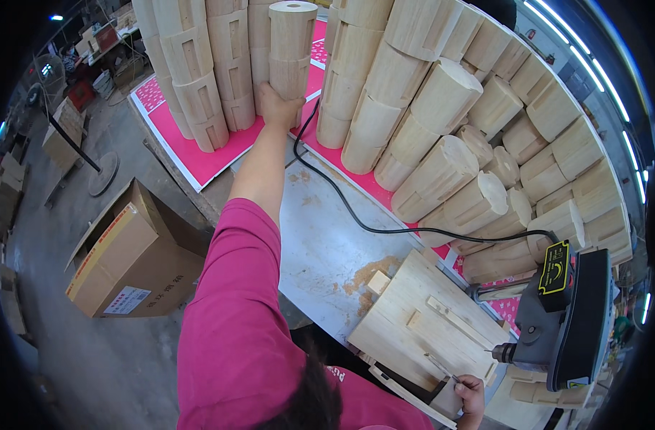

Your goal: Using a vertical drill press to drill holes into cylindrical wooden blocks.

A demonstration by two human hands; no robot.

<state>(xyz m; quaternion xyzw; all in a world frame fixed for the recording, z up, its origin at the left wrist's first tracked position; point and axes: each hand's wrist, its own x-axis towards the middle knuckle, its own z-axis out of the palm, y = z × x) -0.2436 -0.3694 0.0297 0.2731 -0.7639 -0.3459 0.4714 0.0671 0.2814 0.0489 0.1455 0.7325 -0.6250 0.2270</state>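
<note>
Your left hand (278, 107) is clamped low on the wooden cylinder stack (291, 50), steadying it; your right hand (470, 395) grips the wooden board (420, 322) edge.

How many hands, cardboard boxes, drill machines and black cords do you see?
Hands: 2, left hand on a wooden cylinder, right hand
Cardboard boxes: 1
Drill machines: 1
Black cords: 1
Total: 5

Pale wood cylinders (291, 50); pink sleeve (234, 308); pink white-patterned board (198, 154); black cable (342, 201); brown carton (130, 261).
</note>
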